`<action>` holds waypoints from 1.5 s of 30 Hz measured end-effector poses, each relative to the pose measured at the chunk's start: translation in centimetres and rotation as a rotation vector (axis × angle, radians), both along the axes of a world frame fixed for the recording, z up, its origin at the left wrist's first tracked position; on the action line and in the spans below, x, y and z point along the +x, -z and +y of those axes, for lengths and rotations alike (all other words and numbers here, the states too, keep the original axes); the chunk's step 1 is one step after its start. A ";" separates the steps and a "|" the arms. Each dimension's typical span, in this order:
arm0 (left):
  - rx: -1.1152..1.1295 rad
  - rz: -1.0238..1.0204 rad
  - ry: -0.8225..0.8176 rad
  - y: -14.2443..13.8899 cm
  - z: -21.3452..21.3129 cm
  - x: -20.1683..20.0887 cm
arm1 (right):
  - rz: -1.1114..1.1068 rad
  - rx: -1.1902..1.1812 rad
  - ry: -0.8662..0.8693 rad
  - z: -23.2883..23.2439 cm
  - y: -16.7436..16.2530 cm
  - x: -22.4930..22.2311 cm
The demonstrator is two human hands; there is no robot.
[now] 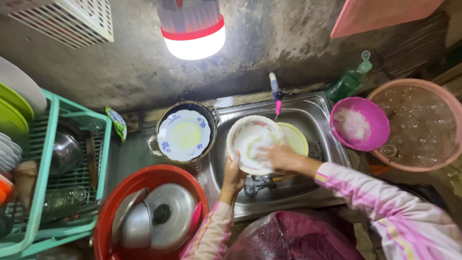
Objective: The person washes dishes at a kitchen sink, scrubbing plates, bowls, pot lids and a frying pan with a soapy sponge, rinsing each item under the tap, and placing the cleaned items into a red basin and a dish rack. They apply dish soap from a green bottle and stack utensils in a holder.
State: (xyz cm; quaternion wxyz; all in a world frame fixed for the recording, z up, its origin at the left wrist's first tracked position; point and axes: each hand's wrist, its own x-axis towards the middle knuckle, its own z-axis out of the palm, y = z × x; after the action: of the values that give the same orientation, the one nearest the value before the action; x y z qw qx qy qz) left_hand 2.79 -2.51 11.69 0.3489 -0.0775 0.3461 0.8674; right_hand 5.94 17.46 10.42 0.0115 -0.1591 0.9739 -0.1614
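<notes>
You are gripping the white plate [250,144] by its rim at seven o'clock with your left hand [234,175], fingers curled shut, tilting it over the steel sink [317,118] to drain, while your right hand [278,156], fingers blurred, is pressing its face.

Left arm: comes up from the lower edge, forearm near upright, in a pink striped sleeve.
Left hand [233,175]: fingers curled upward in a grip.
Right arm: reaches in from the right, elbow bent, same sleeve.
Right hand [276,156]: palm down, fingers spread, blurred.
</notes>
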 end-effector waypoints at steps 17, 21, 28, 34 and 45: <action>0.025 0.164 0.264 -1.1 0.6 2.1 | 0.409 0.283 0.096 0.7 -8.4 2.3; 0.264 0.088 0.309 -1.6 0.4 0.9 | -0.133 -0.536 -0.095 -4.1 -11.2 4.3; 0.088 -0.026 0.515 1.3 -1.6 -1.4 | -0.391 -1.022 0.417 1.1 -16.6 3.9; 0.356 -0.003 0.206 1.6 -1.6 -0.7 | 0.204 -1.008 0.434 7.0 -13.1 1.0; 0.114 0.187 0.059 -1.1 1.8 -0.1 | 0.304 -0.622 0.348 0.5 -8.9 -2.5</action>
State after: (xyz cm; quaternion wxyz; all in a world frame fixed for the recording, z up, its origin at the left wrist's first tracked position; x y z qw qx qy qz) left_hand 2.69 -0.68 12.80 0.3446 0.0338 0.3294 0.8784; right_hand 3.42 17.94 19.31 -0.2093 -0.0094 0.8815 -0.4232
